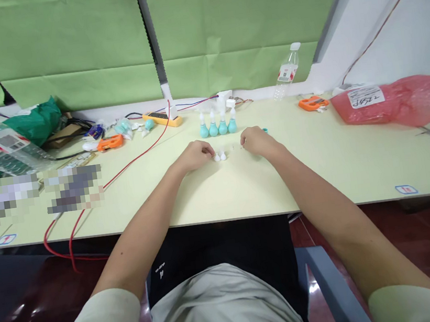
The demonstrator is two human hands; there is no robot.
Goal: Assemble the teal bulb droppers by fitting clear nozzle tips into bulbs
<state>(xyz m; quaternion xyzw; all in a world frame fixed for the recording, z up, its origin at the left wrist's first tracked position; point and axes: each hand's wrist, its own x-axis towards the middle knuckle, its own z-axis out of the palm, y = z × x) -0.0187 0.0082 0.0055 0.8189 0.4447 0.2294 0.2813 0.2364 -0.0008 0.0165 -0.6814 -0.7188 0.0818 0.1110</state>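
Note:
My left hand (197,155) rests on the pale table with its fingers curled, just left of two small white cone-shaped pieces (220,156). What its fingertips hold, if anything, is too small to make out. To the right of those pieces is my right hand (256,141), its fingers pinched together near tiny bits on the table (233,148). A small teal piece (265,130) shows just behind it. Behind both hands stands a row of several turquoise bulbs with clear nozzles (217,127), upright and side by side.
An orange tool (312,104) and a red plastic bag (385,102) lie to the right. A clear bottle (286,72) stands at the back. Leftward are a yellow meter (162,119), a red cable (135,160), another orange tool (110,142) and a large bottle (3,149).

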